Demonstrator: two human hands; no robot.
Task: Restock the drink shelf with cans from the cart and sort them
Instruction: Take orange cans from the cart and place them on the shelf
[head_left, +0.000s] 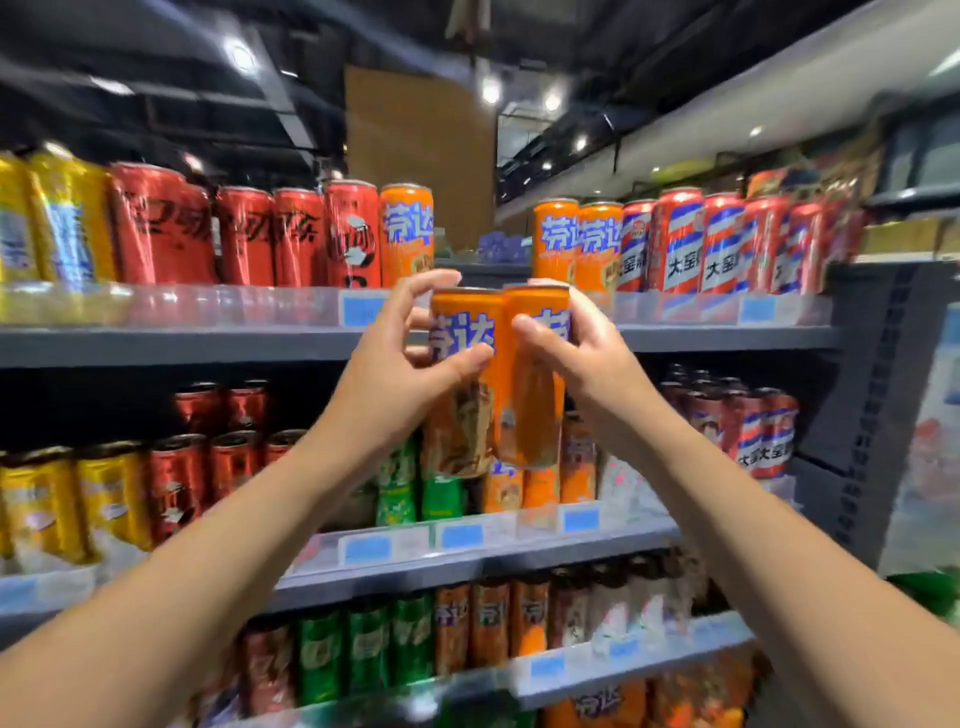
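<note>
Orange cans (467, 379) lettered 芬达 side by side, left hand (395, 374) and right hand (587, 358) each in curled grip on one

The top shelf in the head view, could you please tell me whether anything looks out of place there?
Yes: the top shelf has a gap in its orange cans, between one tall orange can and two more. The left hand and right hand hold two orange cans before it.
</note>
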